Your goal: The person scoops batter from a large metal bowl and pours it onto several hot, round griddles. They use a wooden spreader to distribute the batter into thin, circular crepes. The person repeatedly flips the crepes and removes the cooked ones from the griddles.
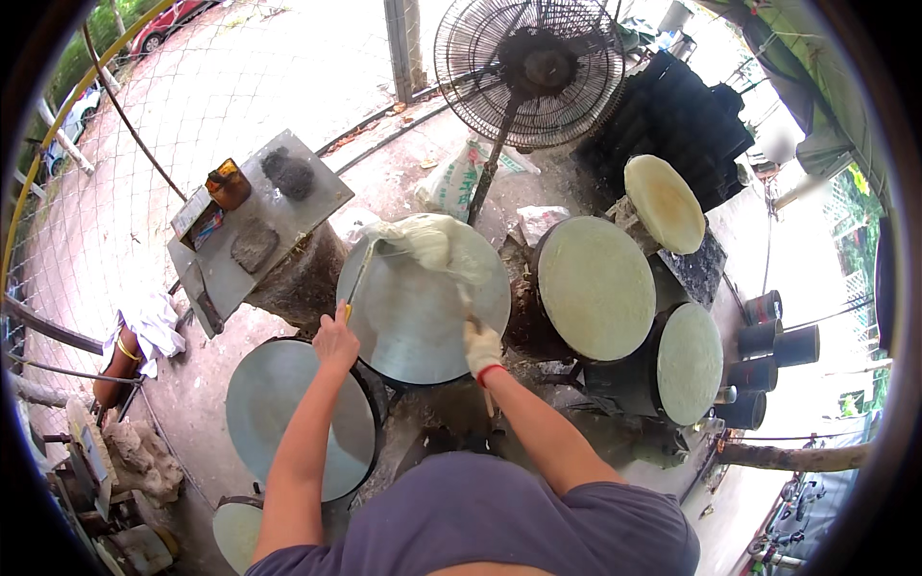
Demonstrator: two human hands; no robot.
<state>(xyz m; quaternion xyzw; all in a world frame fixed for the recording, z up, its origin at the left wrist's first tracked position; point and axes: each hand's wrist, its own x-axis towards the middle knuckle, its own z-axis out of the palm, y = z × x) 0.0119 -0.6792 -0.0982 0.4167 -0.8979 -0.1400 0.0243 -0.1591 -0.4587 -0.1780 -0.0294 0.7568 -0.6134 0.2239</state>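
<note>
A round metal griddle (pixel 410 324) lies before me, with a soft mass of pale dough (pixel 432 241) across its far part. My bare left hand (pixel 336 342) grips the yellow handle of a long thin scraper (pixel 364 277), whose far end touches the dough's left side. A cotton glove covers my right hand (pixel 482 351), which is closed on a wooden-handled tool (pixel 466 302); its far end meets the right part of the dough and is partly hidden. Another round griddle (pixel 277 410) with a bare metal surface sits to the near left.
Round griddles bearing pale sheets (pixel 596 288) (pixel 690 363) stand right. A pale round (pixel 664 204) leans behind them. A metal-topped stand (pixel 288 223) is left. Beyond the griddle are a large fan (pixel 529 72) and a sack (pixel 452 180). Dark cylinders (pixel 756 338) stand far right.
</note>
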